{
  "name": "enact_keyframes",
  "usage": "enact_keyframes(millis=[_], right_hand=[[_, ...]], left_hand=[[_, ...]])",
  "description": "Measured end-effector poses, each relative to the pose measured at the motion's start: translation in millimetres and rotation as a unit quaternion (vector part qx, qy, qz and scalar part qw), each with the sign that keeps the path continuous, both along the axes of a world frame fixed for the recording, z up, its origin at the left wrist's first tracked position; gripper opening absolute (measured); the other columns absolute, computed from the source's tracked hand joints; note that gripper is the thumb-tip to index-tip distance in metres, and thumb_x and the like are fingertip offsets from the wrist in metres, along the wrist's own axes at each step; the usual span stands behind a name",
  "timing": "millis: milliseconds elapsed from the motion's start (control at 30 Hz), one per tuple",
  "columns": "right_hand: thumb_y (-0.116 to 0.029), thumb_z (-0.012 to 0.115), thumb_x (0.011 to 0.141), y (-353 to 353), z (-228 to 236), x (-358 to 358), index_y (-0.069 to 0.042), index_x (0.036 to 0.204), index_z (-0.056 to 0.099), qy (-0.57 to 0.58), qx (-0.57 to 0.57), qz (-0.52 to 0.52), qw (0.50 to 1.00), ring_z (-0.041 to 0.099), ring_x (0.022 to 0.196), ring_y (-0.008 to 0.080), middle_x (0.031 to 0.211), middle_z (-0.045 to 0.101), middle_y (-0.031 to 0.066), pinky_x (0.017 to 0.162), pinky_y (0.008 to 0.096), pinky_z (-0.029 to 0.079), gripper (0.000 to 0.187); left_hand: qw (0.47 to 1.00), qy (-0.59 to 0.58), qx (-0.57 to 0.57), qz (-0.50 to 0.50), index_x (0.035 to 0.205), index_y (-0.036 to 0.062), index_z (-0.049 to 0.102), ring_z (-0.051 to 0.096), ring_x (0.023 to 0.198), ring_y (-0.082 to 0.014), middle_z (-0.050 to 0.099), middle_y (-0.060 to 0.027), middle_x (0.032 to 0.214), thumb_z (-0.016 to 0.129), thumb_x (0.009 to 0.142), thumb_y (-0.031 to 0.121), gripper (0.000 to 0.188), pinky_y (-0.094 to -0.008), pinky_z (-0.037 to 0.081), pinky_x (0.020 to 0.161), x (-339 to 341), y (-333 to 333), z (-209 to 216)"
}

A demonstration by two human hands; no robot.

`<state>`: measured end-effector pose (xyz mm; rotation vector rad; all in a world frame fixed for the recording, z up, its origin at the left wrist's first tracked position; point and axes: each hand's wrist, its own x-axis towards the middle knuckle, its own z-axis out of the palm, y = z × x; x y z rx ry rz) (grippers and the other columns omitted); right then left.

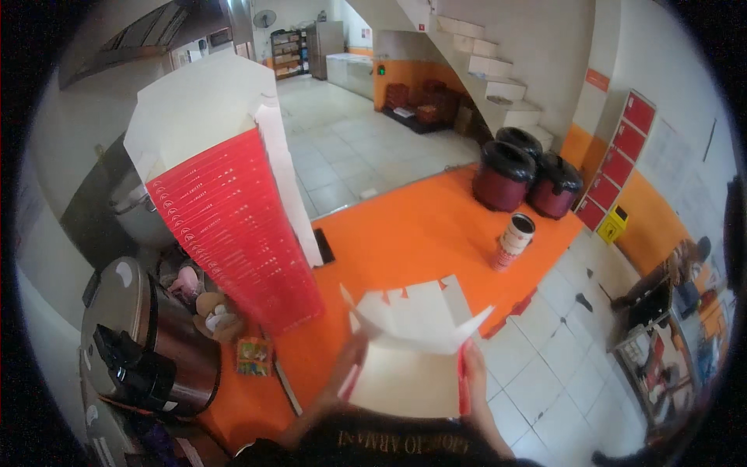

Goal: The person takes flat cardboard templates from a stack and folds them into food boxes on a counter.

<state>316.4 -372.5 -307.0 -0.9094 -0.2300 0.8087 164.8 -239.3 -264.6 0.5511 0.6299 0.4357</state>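
Note:
Both my hands grip a takeaway box (405,387) of red and white cardboard, held close to my body above the near edge of the orange table (393,229). Its white inside faces up and its flaps stand raised on the far side. On the box's left wall is my left hand (348,371), fingers wrapped round it and partly hidden. My right hand (475,377) clasps the red right wall. Left of the box rises a tall, leaning stack of nested red boxes (233,226), white lids folded back at its top.
A large rice cooker (148,335) stands at the left, with a small colourful packet (254,356) beside it. Stacked paper cups (513,241) stand on the right of the table. Behind them are three dark red cookers (504,175). Red lockers (616,165) line the right wall.

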Motion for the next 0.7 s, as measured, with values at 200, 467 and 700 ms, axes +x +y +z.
enact_keyframes(millis=[200, 467, 700], right_hand=[[-0.028, 0.047, 0.093, 4, 7, 13, -0.003, 0.121, 0.041, 0.024, -0.008, 0.079, 0.997, 0.055, 0.097, 0.0163, 0.114, 0.053, 0.0098, 0.078, 0.0276, 0.047, 0.039], [-0.002, 0.052, 0.084, 6, -12, 28, -0.007, 0.130, 0.029, -0.066, -0.035, 0.096, 0.993, 0.047, 0.111, 0.0205, 0.127, 0.040, 0.0112, 0.088, 0.0317, 0.044, 0.052], [-0.003, 0.060, 0.081, 13, -14, 39, -0.006, 0.127, 0.029, -0.118, -0.029, 0.162, 0.979, 0.046, 0.113, 0.0209, 0.130, 0.035, 0.0081, 0.093, 0.0362, 0.042, 0.056]], left_hand=[[0.998, -0.011, 0.036, 0.040, 0.126, 0.0046, 0.043, 0.049, 0.109, -0.0228, 0.050, -0.0107, 0.120, 0.036, 0.090, 0.054, 0.061, -0.0368, 0.039, 0.094, 3, 22, -41], [0.994, 0.026, 0.102, -0.018, 0.133, 0.0027, 0.033, 0.041, 0.120, -0.0224, 0.039, -0.0134, 0.133, 0.038, 0.094, 0.042, 0.057, -0.0337, 0.030, 0.102, 2, 55, -72], [0.955, 0.040, 0.287, -0.058, 0.141, 0.0025, 0.008, 0.029, 0.129, -0.0220, 0.008, -0.0123, 0.147, 0.045, 0.092, 0.019, 0.064, -0.0342, 0.023, 0.107, 0, 60, -73]])
